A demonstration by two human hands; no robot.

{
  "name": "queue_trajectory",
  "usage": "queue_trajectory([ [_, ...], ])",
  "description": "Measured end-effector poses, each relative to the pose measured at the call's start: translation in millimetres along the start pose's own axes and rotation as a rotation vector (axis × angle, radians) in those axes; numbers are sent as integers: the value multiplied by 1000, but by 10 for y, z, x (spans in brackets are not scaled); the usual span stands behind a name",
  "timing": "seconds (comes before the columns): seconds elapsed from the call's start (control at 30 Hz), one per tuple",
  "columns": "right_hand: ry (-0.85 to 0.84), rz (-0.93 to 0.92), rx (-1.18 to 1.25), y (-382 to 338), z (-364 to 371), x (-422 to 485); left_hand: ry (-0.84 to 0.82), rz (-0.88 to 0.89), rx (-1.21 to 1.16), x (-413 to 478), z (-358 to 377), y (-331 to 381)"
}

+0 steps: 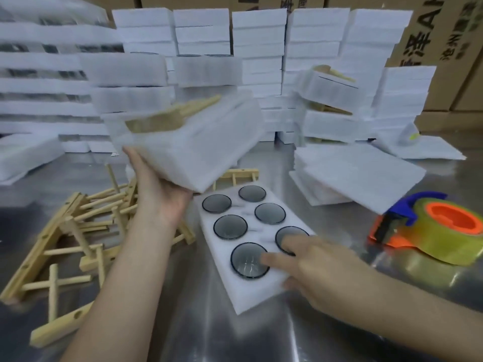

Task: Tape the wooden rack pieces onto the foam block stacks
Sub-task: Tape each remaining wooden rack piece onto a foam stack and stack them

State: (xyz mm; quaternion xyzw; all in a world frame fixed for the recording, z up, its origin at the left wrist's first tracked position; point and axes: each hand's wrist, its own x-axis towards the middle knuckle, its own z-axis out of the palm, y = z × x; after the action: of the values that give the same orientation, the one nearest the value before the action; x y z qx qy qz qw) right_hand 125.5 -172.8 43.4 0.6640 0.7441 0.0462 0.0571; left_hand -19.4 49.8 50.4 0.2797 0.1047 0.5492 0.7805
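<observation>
White foam fills most of my remote view. My operator's left hand (159, 189) is raised above the steel table (209, 335), palm up, holding a foam block stack (198, 150) tilted and blurred in the air. The thumb runs up the block's left side. The fingers are hidden underneath it, so I cannot tell how they lie. A wooden rack piece (167, 116) lies on top of this block, with its dowels pointing up and to the right.

The right hand (318, 267) reaches in from the lower right onto a foam tray (251, 296) that lies flat on the table. The fingers (290, 242) are stretched out and spread apart, resting on the tray's top near its right end. The thumb sits against the tray's near edge. The tray holds six round glasses (230, 227) in two rows of three, and two fingertips lie over the two nearest glasses.

Left of the tray, a loose pile of rack pieces (78, 231) lies jumbled on the table, and one more piece shows just behind the tray. To the right sits an orange and blue tape dispenser (428, 231), loaded with a clear yellowish roll and well apart from both hands. Behind it lies a low heap of flat foam sheets (358, 173).

Across the back, tall foam stacks (258, 48) stand in rows. One tilted block (329, 92) on the right carries a wooden piece on top. Cardboard boxes (444, 35) with printed lettering stand behind them.
</observation>
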Motion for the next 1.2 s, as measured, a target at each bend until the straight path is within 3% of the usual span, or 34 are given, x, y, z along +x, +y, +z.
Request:
queue_trajectory([
  [0.07,-31,-20,87,40,-11,-8,45,-36,38,-54,93,-69],
  [0.1,35,-39,141,73,-75,5,49,-54,49,-73,116,-115],
  [0.2,688,-47,230,229,-329,47,66,-102,111,-106,111,-250],
  [0.23,843,-17,206,301,-390,83,54,-131,141,-125,116,-286],
  [0.27,882,22,169,347,-443,141,32,-163,167,-140,108,-322],
  [0.4,508,-16,253,472,-476,349,-31,-223,267,-172,66,-401],
  [0.53,550,-23,222,592,-545,461,-62,-196,339,-185,74,-456],
  [0.7,338,-66,174,581,-638,607,-71,-195,276,-194,51,-460],
  [0.8,416,-40,-18,479,-542,671,-93,-235,241,-194,43,-435],
  [0.87,481,-7,-10,461,-501,683,-120,-242,302,-185,63,-434],
  [1.0,585,96,-6,612,-512,769,-175,-90,431,-194,111,-542],
  [1.2,490,300,-195,1128,-568,1109,-63,28,464,-210,96,-567],
])
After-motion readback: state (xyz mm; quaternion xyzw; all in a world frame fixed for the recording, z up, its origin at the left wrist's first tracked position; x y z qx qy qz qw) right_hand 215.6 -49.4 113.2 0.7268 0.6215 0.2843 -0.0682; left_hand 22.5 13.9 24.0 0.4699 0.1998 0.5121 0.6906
